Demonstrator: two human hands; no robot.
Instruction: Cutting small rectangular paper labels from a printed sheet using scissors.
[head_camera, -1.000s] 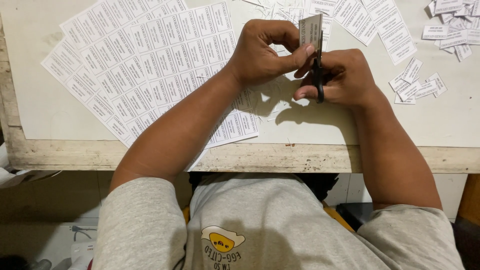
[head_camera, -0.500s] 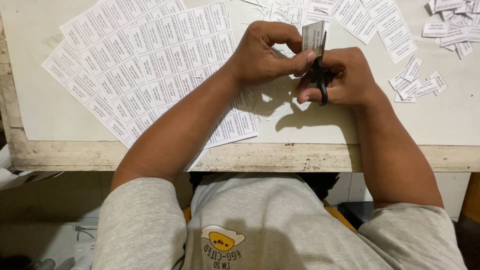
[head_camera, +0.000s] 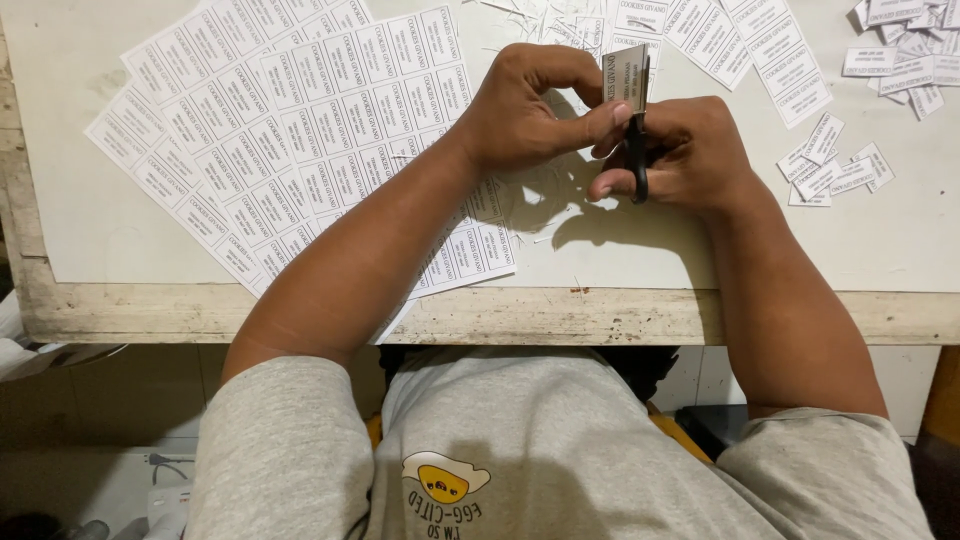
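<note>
Head view puts the small white rectangular paper label strip (head_camera: 627, 78) upright at the top centre of the table, pinched between the thumb and fingertips of your left hand (head_camera: 530, 110). Your right hand (head_camera: 690, 155) is closed through the loops of the black-handled scissors (head_camera: 637, 150), whose blades run up along the strip's right edge; how far the blades are parted cannot be told from here.

Risk starts at that pinch. Your left thumb tip sits just beside the blades, so a quick snip could nick it. The strip is thin and held at 1 end only; I judge it could bend or twist as the blades close, and the cut would then wander into the print. A loose grip could also let the piece drop among the trimmings.

Further out, the large white sheets of printed labels (head_camera: 290, 130) lie under your left forearm and hang over the worn wooden table edge (head_camera: 600, 315); dragging that arm could crease them or pull them off. Cut white labels (head_camera: 835, 170) lie scattered to the right, near your right wrist, where a sweep would scatter them.

Compared with 0.5 s ago, both hands keep the same place and grip, and the strip looks barely changed in height; sheets and loose labels have not shifted.
</note>
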